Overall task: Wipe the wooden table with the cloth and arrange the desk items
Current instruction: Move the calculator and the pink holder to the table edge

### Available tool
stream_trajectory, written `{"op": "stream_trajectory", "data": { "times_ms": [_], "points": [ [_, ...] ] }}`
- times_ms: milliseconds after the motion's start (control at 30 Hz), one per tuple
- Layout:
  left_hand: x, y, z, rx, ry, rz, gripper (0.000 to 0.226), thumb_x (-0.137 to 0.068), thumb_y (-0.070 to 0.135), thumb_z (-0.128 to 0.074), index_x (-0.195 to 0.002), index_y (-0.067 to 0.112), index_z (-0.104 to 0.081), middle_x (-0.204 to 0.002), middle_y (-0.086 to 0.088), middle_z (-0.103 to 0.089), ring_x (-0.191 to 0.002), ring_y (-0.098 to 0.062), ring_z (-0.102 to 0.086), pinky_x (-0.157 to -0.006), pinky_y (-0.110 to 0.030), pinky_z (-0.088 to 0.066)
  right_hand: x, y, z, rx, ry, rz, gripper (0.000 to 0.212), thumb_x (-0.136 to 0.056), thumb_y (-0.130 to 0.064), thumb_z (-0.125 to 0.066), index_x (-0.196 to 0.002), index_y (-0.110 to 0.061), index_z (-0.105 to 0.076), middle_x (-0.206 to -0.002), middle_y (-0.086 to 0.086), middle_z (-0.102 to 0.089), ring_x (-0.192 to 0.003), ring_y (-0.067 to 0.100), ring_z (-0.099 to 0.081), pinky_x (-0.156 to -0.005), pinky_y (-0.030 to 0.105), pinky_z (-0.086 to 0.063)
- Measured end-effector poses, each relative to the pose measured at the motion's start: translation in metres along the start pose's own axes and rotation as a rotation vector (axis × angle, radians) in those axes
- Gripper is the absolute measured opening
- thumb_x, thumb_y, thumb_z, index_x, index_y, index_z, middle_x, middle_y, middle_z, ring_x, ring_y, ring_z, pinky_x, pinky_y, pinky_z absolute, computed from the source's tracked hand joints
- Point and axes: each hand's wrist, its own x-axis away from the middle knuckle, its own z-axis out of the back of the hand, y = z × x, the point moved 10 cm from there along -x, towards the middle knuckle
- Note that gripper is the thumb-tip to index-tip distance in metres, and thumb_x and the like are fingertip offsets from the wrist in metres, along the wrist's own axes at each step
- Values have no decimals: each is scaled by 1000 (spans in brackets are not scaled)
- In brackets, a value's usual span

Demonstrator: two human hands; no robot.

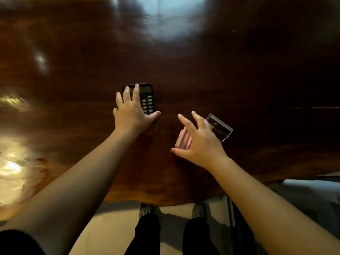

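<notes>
A black calculator [147, 97] lies flat on the dark wooden table [239, 74], near the middle. My left hand [133, 112] rests on its left half, fingers spread over the keys and the thumb at its near right corner. To the right, a clear acrylic stand [219, 127] sits at an angle on the table. My right hand [197, 141] hovers over its left part with fingers apart; whether it touches the stand I cannot tell. No cloth is visible.
The table's near edge [156, 201] runs across the lower frame, with my legs and shoes [147, 210] on a pale floor below. A grey object [311, 190] sits at the lower right. Bright reflections mark the table's left side and far middle.
</notes>
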Motion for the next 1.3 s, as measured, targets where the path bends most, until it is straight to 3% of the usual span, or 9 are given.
{"op": "stream_trajectory", "data": {
  "times_ms": [200,433,600,933,1300],
  "points": [
    [-11,-7,-40,-40,-52,73,120,-64,83,-62,-155,32,-2,-164,-15,-12,-148,-46,-12,-100,-68,-38,6,13,-28,-18,-28,-11,106,-74,-46,-86,-153,-52,-15,-164,4,-16,-150,32,-17,-105,58,-44],
    [-20,-17,-57,-55,1,145,117,-67,77,-66,-154,32,-3,-161,-17,-16,-142,-47,-25,-98,-66,-40,2,15,-38,0,-7,20,105,-77,-19,-82,-154,-46,-15,-151,3,-37,-131,26,-43,-96,47,-47],
    [-25,-21,-65,-35,-33,198,114,-67,80,-59,-154,32,-5,-161,-18,-13,-142,-51,-21,-98,-66,-39,2,16,-40,10,9,31,109,-74,-20,-84,-154,-45,-15,-143,1,-44,-126,24,-47,-93,45,-48],
    [-19,-27,-48,25,11,199,112,-61,79,-58,-152,34,-12,-154,-16,-25,-128,-50,-36,-89,-64,-43,-1,8,-26,-41,31,20,104,-76,-20,-84,-153,-44,-19,-143,1,-46,-126,21,-47,-93,48,-52],
    [33,-117,36,73,243,298,106,-65,76,-56,-152,29,-19,-145,-18,-35,-122,-47,-41,-84,-62,-46,-35,-95,-30,-32,17,204,107,-73,-26,-87,-152,-48,-18,-140,-1,-47,-123,20,-48,-89,40,-51]
  ]
}}
